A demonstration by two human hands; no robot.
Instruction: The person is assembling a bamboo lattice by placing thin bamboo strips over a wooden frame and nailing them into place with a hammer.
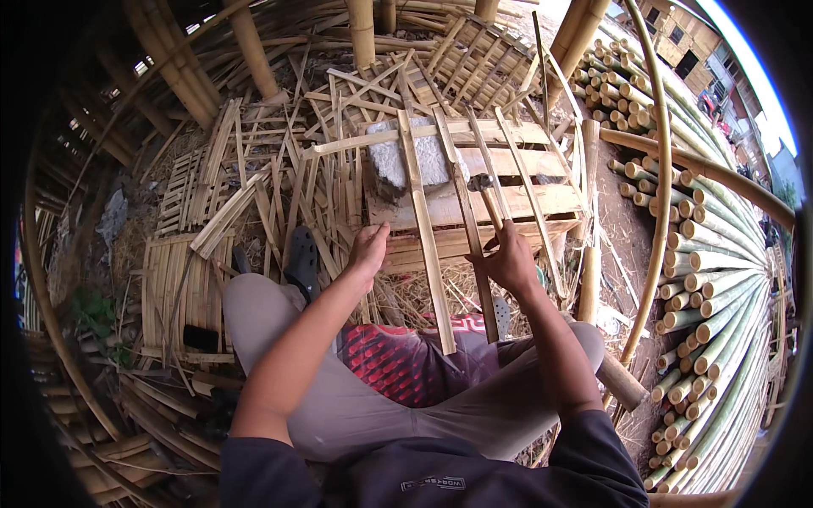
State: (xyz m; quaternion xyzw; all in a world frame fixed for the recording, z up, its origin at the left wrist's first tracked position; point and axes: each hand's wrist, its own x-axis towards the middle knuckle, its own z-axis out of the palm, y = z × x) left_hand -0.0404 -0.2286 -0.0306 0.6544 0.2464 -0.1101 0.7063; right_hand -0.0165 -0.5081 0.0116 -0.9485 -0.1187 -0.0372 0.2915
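From my end I count four lengthwise bamboo strips [423,220], one crosswise strip [356,142], one hammer [489,201] and one stone block [389,165] at the table [559,199]. The right hand [508,261] wraps the hammer's handle; the left hand [369,252] is half curled, whether gripping I can't tell. The leftmost lengthwise strip lies between them.

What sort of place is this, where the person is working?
It looks like a bamboo workshop or yard. Cut poles are piled at the right, split strips lie across a wooden crate, and the right hand holds a hammer.
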